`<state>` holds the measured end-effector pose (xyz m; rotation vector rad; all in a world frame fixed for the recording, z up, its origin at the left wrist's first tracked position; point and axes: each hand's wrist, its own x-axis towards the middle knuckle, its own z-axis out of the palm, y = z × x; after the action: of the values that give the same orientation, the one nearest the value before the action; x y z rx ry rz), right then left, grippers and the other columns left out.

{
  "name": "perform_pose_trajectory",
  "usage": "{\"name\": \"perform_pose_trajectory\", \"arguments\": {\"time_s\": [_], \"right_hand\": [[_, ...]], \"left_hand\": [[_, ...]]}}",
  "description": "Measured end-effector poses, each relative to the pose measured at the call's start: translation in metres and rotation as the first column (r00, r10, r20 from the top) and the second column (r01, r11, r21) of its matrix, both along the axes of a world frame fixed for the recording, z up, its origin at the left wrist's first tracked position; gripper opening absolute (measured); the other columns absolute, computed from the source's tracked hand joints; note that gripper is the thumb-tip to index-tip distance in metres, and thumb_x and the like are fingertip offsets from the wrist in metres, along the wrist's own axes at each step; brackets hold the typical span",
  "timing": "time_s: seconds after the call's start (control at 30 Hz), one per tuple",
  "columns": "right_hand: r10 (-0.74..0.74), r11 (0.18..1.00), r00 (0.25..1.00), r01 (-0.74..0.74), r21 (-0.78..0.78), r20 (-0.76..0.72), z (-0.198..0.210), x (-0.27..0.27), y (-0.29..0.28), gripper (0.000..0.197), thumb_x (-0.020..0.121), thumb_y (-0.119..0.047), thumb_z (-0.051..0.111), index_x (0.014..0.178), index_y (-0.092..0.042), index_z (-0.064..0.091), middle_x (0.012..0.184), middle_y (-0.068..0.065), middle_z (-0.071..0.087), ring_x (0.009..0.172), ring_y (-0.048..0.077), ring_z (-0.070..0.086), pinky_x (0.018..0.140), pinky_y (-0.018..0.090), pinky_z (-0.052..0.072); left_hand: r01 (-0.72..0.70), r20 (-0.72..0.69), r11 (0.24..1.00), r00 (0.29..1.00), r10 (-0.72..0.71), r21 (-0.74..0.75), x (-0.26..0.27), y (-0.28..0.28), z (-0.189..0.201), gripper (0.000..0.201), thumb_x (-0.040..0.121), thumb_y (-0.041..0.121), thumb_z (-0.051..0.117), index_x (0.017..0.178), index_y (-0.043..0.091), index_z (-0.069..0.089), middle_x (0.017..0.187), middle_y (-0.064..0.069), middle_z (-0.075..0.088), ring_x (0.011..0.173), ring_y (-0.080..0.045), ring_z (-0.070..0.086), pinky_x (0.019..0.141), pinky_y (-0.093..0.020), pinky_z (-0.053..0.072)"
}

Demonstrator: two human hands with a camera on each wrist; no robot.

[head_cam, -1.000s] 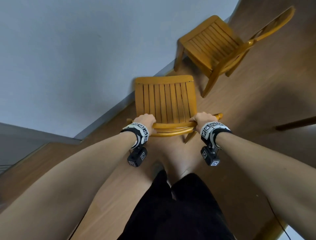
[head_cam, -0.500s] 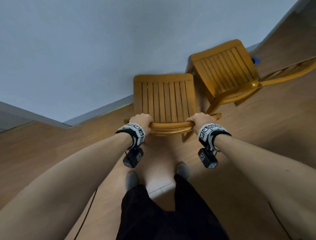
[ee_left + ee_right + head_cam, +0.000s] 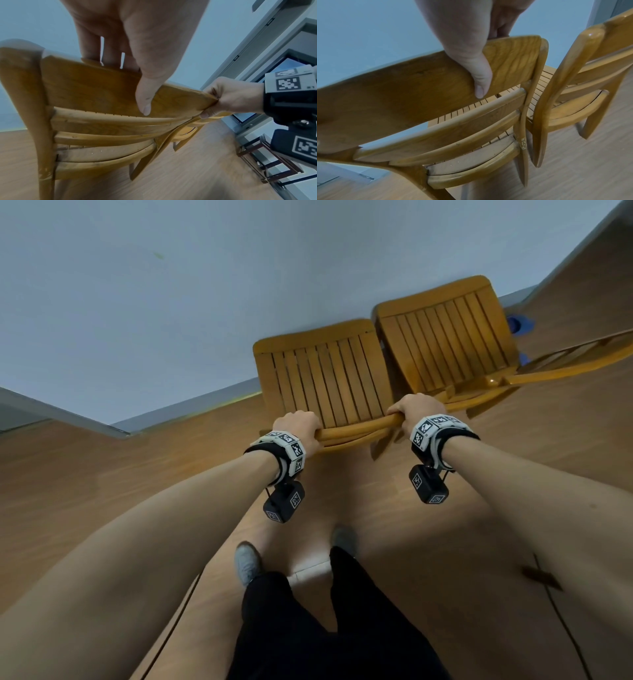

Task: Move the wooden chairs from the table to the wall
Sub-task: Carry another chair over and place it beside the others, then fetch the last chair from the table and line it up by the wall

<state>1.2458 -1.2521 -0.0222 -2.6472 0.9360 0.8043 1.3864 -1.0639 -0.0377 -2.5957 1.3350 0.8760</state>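
A wooden slatted chair [image 3: 325, 378] faces the pale wall [image 3: 171, 285], its seat front close to the skirting. My left hand [image 3: 301, 428] grips the left end of its top back rail [image 3: 96, 86], fingers over the top and thumb on the near face. My right hand [image 3: 416, 412] grips the right end of the same rail [image 3: 419, 75]. A second wooden chair [image 3: 445, 337] stands at the wall just to the right, its seat edge almost touching the held chair. In the right wrist view the two chair backs [image 3: 565, 75] stand side by side.
Wooden floor [image 3: 102, 491] runs to a grey skirting board [image 3: 191, 409]. My feet [image 3: 246, 563] stand behind the chair. A blue object [image 3: 519, 323] lies by the wall beyond the second chair. A cable [image 3: 555, 611] trails on the floor at right. Dark-framed furniture [image 3: 267, 162] stands near a window.
The held chair has swung round and come up beside the second chair, closing the gap between them. Both hands keep their grip on the back rail.
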Motion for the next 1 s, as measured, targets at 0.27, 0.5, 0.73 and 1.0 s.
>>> {"name": "perform_pose_trajectory", "arguments": {"time_s": [0.27, 0.5, 0.73, 1.0], "right_hand": [[0.061, 0.995, 0.998, -0.06, -0.08, 0.002, -0.029, -0.028, -0.013, 0.045, 0.096, -0.016, 0.063, 0.133, -0.042, 0.063, 0.117, -0.002, 0.068, 0.11, 0.024, 0.062, 0.079, 0.034, 0.054], [0.054, 0.995, 0.998, -0.051, -0.084, 0.029, -0.039, -0.035, -0.008, 0.042, 0.093, -0.021, 0.07, 0.13, -0.04, 0.065, 0.111, -0.003, 0.069, 0.107, 0.024, 0.062, 0.081, 0.037, 0.057], [0.005, 0.998, 1.0, -0.004, 0.056, -0.023, -0.02, -0.028, 0.009, 0.051, 0.09, -0.01, 0.067, 0.139, -0.024, 0.06, 0.119, 0.005, 0.068, 0.104, 0.027, 0.065, 0.085, 0.041, 0.058], [0.144, 0.978, 0.986, -0.155, 0.141, 0.083, 0.016, 0.025, 0.078, 0.038, 0.093, -0.025, 0.055, 0.13, -0.023, 0.064, 0.121, 0.003, 0.068, 0.095, 0.021, 0.065, 0.076, 0.034, 0.058]], "left_hand": [[-0.002, -0.028, 0.998, 1.0, 0.003, 0.062, -0.028, -0.011, -0.025, 0.018, 0.085, 0.041, 0.074, 0.089, 0.023, 0.071, 0.076, 0.004, 0.061, 0.074, -0.021, 0.06, 0.064, -0.031, 0.044], [-0.029, -0.015, 0.998, 0.999, 0.03, 0.056, -0.037, -0.006, -0.033, 0.017, 0.087, 0.04, 0.072, 0.091, 0.024, 0.073, 0.075, 0.005, 0.062, 0.073, -0.02, 0.06, 0.063, -0.03, 0.045], [-0.145, -0.097, 0.982, 0.983, 0.157, 0.12, -0.025, 0.016, -0.028, 0.04, 0.08, 0.052, 0.076, 0.098, 0.017, 0.068, 0.086, -0.001, 0.067, 0.075, -0.021, 0.064, 0.063, -0.032, 0.053], [-0.387, -0.017, 0.921, 0.921, 0.389, 0.049, 0.027, 0.096, 0.018, 0.066, 0.084, 0.053, 0.07, 0.137, 0.017, 0.058, 0.131, -0.005, 0.064, 0.113, -0.028, 0.063, 0.093, -0.042, 0.052]]}}
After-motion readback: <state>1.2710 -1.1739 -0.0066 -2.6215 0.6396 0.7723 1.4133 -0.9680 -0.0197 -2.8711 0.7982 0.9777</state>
